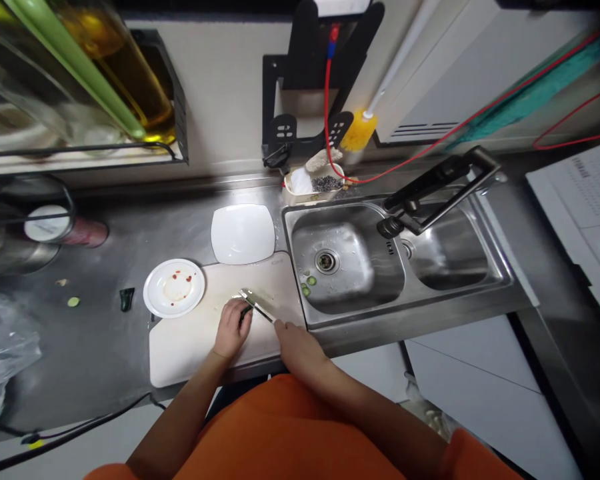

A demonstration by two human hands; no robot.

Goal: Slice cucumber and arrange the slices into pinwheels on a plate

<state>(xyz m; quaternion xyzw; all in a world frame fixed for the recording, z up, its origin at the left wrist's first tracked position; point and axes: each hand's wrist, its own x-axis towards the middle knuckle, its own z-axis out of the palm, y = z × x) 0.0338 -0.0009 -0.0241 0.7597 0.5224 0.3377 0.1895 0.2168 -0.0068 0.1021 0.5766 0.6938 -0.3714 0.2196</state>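
The left hand (pixel 233 327) curls its fingers over a dark green vegetable (pixel 245 312) on the pale cutting board (pixel 190 353); the right hand (pixel 301 348) is closed around the handle of a knife (pixel 263 311), blade just beside the vegetable.

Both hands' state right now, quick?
Left hand: closed, holding a dark green vegetable piece against the cutting board.
Right hand: closed, holding the knife.
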